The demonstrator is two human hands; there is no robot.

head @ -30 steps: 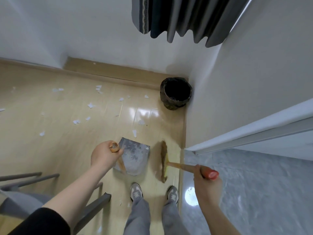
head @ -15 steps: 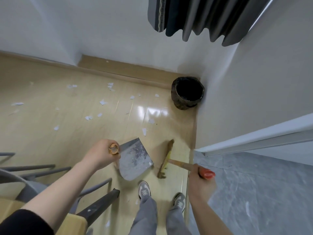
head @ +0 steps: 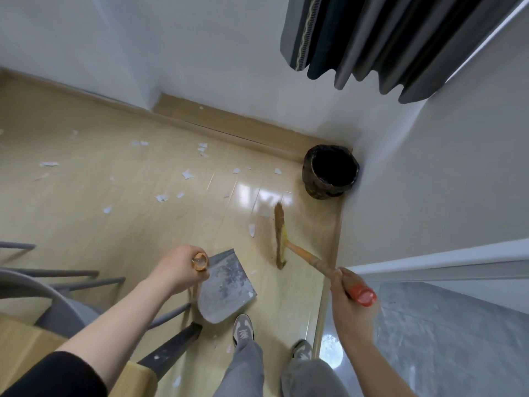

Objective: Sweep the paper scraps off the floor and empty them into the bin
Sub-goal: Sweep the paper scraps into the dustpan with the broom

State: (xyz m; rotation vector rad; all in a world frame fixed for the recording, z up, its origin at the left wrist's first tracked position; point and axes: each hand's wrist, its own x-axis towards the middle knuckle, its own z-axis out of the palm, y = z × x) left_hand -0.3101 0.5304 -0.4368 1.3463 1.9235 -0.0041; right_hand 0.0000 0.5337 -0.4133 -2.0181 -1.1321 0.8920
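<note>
1. The wooden floor [head: 86,224] has paper scraps [head: 187,174] scattered widely. Most lie ahead and to the left, well apart from the bin [head: 315,190] in the far right corner. None look gathered yet, so I judge the task to be at an early sweeping step, with emptying still far off.
2. The broom [head: 280,236] has its bristles down on the floor between the dustpan and the bin. The right hand [head: 347,305] holds it with fingers wrapped round the handle just below the red end cap.
3. The dustpan [head: 226,285] sits low beside the person's left foot. The left hand [head: 174,270] holds it, fingers curled tight round the top of its upright handle. The pan shows only pale flecks, and I cannot tell whether they are paper or stains.
4. One scrap [head: 252,230] lies just left of the bristles. The next move likely calls for drawing the broom left and back to pull that scrap toward the pan. The pan's edge should sit flat on the floor, since thin paper slips under a raised lip.
5. Against half a second ago, the broom head has swung forward from beside the pan to a spot nearer the bin. The pan and the left hand sit much as before, and the scraps have not moved.
</note>
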